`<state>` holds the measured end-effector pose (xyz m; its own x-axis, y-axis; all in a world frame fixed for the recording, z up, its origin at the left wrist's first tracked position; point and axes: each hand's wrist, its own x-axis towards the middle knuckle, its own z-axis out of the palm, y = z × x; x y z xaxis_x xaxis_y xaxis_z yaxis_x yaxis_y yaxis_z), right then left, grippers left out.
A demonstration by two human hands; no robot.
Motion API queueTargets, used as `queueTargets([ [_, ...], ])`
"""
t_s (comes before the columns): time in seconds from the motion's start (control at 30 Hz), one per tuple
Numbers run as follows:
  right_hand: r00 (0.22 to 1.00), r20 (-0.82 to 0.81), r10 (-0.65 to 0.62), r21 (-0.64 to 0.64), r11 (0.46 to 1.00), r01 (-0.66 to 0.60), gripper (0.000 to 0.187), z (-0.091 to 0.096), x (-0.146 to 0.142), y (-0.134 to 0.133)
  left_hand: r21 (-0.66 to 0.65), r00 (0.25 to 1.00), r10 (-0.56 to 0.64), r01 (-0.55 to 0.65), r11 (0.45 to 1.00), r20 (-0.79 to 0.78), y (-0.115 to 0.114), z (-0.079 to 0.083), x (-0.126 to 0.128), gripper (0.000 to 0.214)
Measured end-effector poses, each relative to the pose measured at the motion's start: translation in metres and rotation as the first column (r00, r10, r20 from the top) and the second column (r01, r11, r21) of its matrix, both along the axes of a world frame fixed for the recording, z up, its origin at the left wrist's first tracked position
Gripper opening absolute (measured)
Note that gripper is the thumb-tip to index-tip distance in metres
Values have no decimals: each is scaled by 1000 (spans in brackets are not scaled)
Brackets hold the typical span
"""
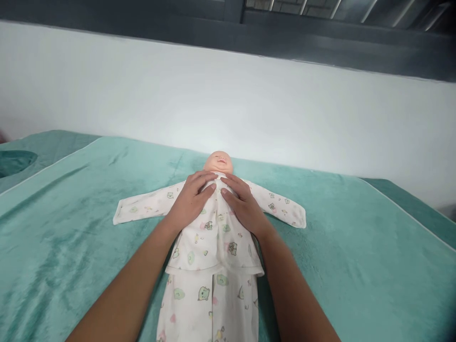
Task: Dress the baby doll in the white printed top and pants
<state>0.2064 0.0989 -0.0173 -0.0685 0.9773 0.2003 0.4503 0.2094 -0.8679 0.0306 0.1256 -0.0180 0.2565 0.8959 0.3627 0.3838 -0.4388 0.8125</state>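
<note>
A baby doll [218, 163] lies on its back on a teal blanket [71, 228], head toward the wall. It wears a white printed shirt [213, 232] with sleeves spread out to both sides, and matching trousers [210, 304]. My left hand [192, 199] rests on the doll's upper chest, left of the shirt's front opening, fingers bent onto the cloth near the collar. My right hand [242, 204] lies on the chest to the right of the opening, fingertips at the collar. Whether either hand pinches the fabric is hard to make out.
The teal blanket covers a bed that reaches a white wall [249, 104] behind the doll's head. A darker teal pillow or fold [14, 161] sits at the far left. A dark window frame [320, 28] runs above the wall.
</note>
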Motion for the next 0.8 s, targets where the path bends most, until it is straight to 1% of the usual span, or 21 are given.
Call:
queueTargets([
  [0.1,1000,16,-8,5,1000,8,39,0,0,0,-6,999,44,-44,999,22,4,4,4,26],
  [0.17,1000,24,-5,19,1000,4,39,0,0,1,-52,996,82,-80,995,21,8,7,7,23],
  [0.3,999,37,4,34,999,-5,39,0,0,1,-145,992,127,-129,981,-25,14,16,11,26],
  [0.4,999,44,-7,13,1000,6,39,1,-1,1,-202,994,105,-103,974,-1,17,21,12,22],
  [0.47,999,44,-11,8,1000,10,39,1,-1,0,-251,995,88,-73,965,49,19,23,12,20],
  [0.57,999,46,-11,12,1000,10,40,1,-1,0,-309,987,93,-49,950,131,21,24,13,17],
  [0.8,999,50,2,49,999,-4,37,2,-2,0,-310,955,137,-51,949,263,22,21,14,10],
])
